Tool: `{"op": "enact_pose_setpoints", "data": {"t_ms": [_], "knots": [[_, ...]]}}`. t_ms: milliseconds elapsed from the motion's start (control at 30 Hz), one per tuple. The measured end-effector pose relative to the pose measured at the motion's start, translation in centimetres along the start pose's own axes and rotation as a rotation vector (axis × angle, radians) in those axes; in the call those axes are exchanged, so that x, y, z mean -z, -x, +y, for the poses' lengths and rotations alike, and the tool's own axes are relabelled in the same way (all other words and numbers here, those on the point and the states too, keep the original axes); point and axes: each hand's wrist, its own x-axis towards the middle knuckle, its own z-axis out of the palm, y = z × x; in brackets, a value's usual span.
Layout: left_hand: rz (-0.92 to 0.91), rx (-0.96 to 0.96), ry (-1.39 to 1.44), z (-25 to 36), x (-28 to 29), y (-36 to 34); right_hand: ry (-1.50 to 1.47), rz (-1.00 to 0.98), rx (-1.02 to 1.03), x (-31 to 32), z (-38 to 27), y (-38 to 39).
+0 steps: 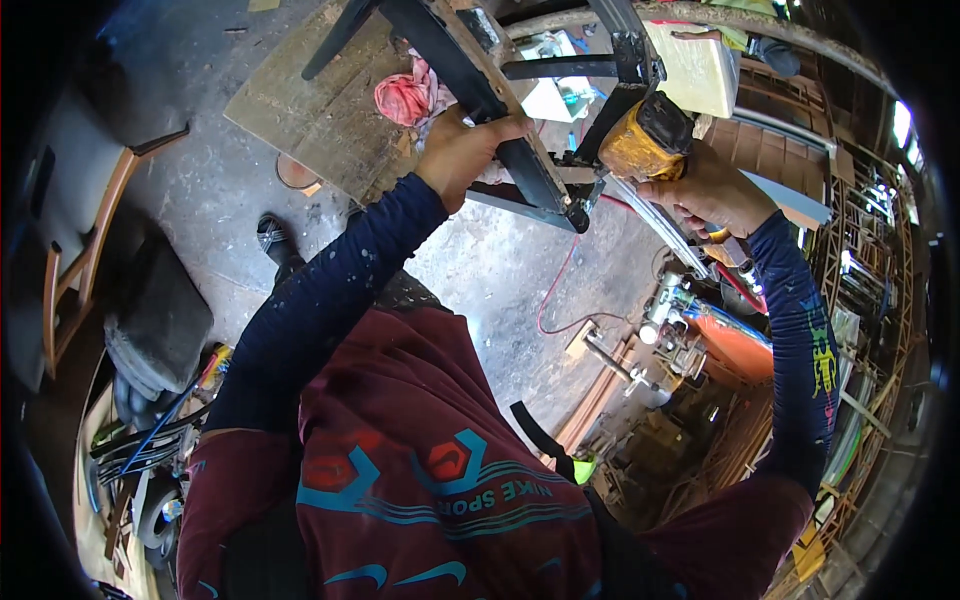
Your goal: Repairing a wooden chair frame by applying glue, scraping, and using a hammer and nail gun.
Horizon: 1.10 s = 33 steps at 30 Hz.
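Observation:
A dark-painted wooden chair frame (pixel 520 175) stands tilted in front of me, its legs and rails spreading toward the upper edge. My left hand (pixel 462 155) is closed around one of its rails, thumb across the top. In my right hand (pixel 715 190) is a worn yellow-and-black nail gun (pixel 632 148), held by the handle. Its nose is close to a corner joint of the frame; whether it touches is hidden. Red hose shows just below that hand. A crumpled pink-red cloth (pixel 403 97) lies behind the left hand.
The frame is above a worn wooden board (pixel 300 110) on the concrete floor. A thin red hose (pixel 553 300) curls across the floor. Cream block (pixel 690 70) sits far right. Chairs with wooden arms (pixel 95 245) and a grey seat (pixel 160 310) crowd the left; machinery (pixel 660 310) stands right.

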Motion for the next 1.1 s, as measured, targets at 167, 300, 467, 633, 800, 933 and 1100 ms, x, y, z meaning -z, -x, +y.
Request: {"op": "enact_pose_setpoints", "data": {"t_ms": [167, 300, 467, 633, 800, 933, 1100], "knots": [[0.009, -0.054, -0.01, -0.3, -0.2, 0.0, 0.059, 0.003, -0.05, -0.3, -0.7, -0.1], [0.015, -0.081, 0.015, -0.3, -0.2, 0.0, -0.022, 0.007, -0.084, -0.6, -0.6, -0.3], [0.024, -0.073, 0.031, -0.3, -0.2, -0.2, -0.119, 0.084, -0.075, -1.5, 0.1, 0.1], [0.06, -0.056, 0.046, -0.5, -0.4, -0.4, -0.263, 0.083, -0.203, -1.9, 0.2, 0.3], [0.097, -0.048, 0.031, -0.8, -0.5, -0.7, -0.285, 0.095, -0.221, -2.1, 0.0, 0.2], [0.101, -0.054, 0.032, -0.7, -0.5, -1.0, -0.28, 0.106, -0.225, -2.3, 0.1, 0.3], [0.109, -0.061, 0.03, -0.7, -0.5, -0.8, -0.273, 0.099, -0.219, -2.5, 0.3, 0.5]]}}
